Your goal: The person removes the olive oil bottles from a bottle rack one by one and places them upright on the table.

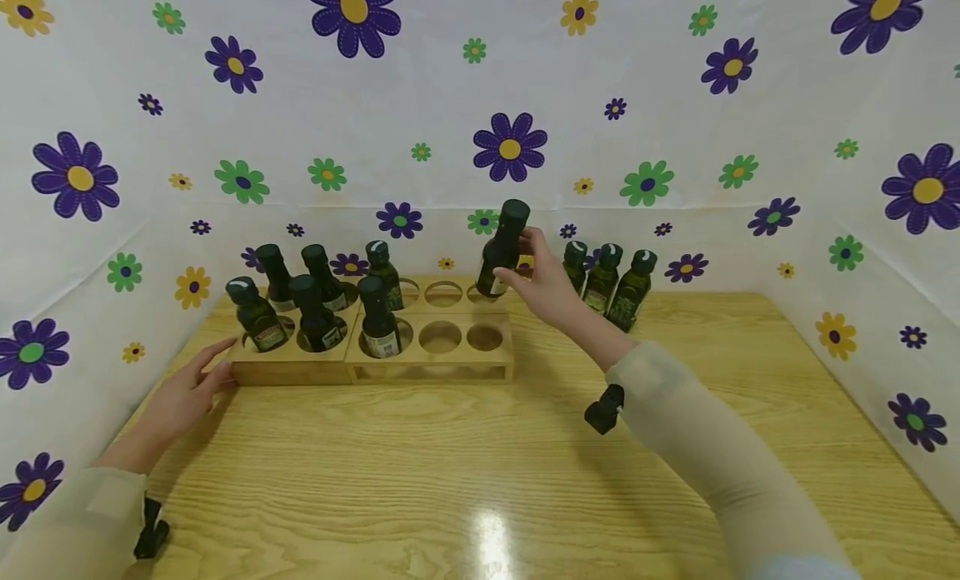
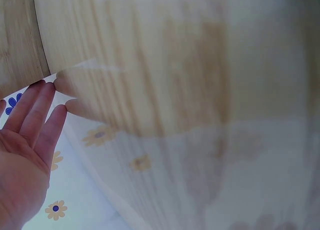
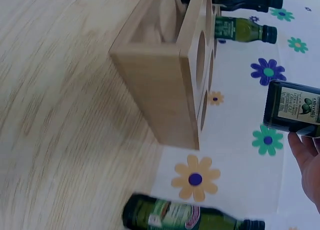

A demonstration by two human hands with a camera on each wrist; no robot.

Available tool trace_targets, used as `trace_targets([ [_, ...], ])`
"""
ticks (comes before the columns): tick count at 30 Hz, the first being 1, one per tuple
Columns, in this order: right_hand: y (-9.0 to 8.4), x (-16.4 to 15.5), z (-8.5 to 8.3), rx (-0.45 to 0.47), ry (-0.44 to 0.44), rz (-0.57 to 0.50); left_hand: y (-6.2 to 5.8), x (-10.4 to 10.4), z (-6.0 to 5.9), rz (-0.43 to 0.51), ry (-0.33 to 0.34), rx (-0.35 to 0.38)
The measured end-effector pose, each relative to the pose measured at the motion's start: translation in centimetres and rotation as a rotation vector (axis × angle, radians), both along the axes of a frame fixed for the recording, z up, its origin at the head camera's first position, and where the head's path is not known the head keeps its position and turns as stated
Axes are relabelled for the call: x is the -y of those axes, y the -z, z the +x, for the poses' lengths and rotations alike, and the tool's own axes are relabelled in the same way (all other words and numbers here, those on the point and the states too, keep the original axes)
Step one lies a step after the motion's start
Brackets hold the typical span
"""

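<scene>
The dark bottle (image 1: 502,248) hangs tilted, cap leaning far-right, gripped by the right hand (image 1: 545,287) above the wooden rack (image 1: 431,359)'s far-right holes. The left hand (image 1: 187,394) rests flat-fingered at the rack's left end.

Left wrist view: straight fingers (image 2: 35,121) touch wood.

Right wrist view: the bottle's base faces the rack's holes.

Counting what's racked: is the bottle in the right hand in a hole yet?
Out: the bottle hangs tilted above the rack.
</scene>
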State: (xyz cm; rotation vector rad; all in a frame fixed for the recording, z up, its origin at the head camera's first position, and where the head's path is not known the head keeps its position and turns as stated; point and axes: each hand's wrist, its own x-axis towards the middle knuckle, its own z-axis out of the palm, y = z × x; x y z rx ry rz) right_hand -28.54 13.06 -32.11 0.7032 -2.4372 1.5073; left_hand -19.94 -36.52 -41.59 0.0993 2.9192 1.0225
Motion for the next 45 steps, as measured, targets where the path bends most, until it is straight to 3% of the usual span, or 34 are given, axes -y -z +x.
trace_targets([
  [6, -0.2, -3.5, 0.8, -0.001, 0.019, 0.033, -0.1, 0.1, 0.0, -0.006, 0.0, 0.001],
  [16, 0.9, -9.1, 2.8, -0.037, 0.097, 0.072, -0.2, -0.1, 0.1, -0.007, 0.002, 0.003],
  [27, 2.5, -14.2, 5.0, 0.039, 0.159, 0.092, 0.0, 0.1, 0.0, 0.008, 0.004, 0.003],
  [45, 4.7, -19.9, 5.3, 0.056, 0.29, 0.211, 0.0, 0.1, 0.0, 0.011, -0.009, 0.004],
])
